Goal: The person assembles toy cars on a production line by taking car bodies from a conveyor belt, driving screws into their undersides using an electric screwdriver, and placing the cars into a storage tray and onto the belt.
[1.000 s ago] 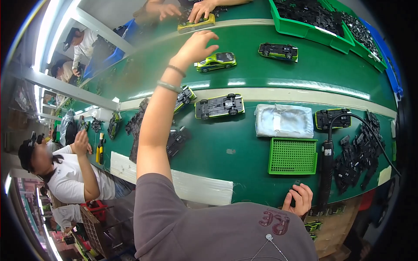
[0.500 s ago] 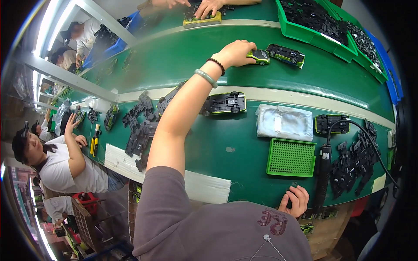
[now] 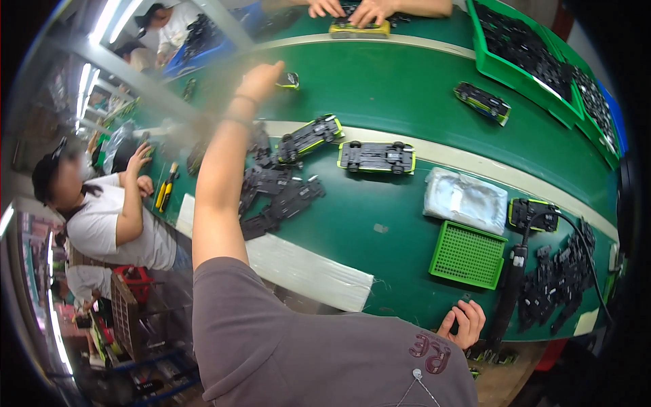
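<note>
My left hand (image 3: 260,81), a bit smeared by motion, is stretched far over the green belt. Its fingers are closed on a green toy car (image 3: 289,81), partly hidden by the hand. On the table below lie two upturned toy cars with black undersides, a tilted toy car (image 3: 310,138) and a straight toy car (image 3: 377,157). Near the table's front edge rests my right hand (image 3: 466,323), fingers curled round something small and dark that I cannot make out. The green perforated tray (image 3: 468,255) lies just beyond it.
A black corded tool (image 3: 510,288) stands right of the tray, beside a heap of black chassis parts (image 3: 555,281). A wrapped pale block (image 3: 465,193) lies behind the tray. Green bins (image 3: 529,71) line the far right. A co-worker's hands (image 3: 352,12) work across the belt.
My left hand has moved left along the belt with the toy car, away from the other toy car there. My right hand stays in place. The whole view has shifted slightly.
</note>
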Available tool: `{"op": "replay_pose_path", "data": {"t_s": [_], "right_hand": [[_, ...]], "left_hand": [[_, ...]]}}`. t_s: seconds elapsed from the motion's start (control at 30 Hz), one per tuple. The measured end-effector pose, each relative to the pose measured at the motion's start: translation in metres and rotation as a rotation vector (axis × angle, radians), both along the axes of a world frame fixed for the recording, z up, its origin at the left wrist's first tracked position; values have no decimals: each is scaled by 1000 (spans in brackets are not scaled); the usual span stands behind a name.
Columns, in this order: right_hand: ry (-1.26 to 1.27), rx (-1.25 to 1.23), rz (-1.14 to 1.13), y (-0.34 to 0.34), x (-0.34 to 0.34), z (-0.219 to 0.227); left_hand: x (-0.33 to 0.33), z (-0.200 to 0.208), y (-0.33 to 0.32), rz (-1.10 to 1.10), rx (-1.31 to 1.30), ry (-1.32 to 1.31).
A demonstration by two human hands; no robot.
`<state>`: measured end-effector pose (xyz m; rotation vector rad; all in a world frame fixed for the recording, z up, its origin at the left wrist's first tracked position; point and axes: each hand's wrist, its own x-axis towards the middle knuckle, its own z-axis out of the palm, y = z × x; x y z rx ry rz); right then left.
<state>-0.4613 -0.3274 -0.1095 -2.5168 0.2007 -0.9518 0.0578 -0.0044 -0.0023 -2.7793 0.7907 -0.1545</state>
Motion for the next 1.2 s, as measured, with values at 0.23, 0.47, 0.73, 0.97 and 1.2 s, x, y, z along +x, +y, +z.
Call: {"op": "replay_pose_path", "data": {"t_s": [0.23,0.47,0.73,0.97,1.2], "right_hand": [[58,-62,20,-5,-3,-4],[86,-121,94,-10,-3,-8],[70,374,273,-52,-13,-7],[-139,229,7,-48,-10,45],[188,-122,-345,-53,28,71]], "left_hand": [[-86,36,94,200,-472,44],[-304,12,202,471,-1291,-50],[-511,-148,333,1882,-612,-308],[-554,-268,384,1842,-503,-143],[-472,-220,411,1425,-557,-656]]}}
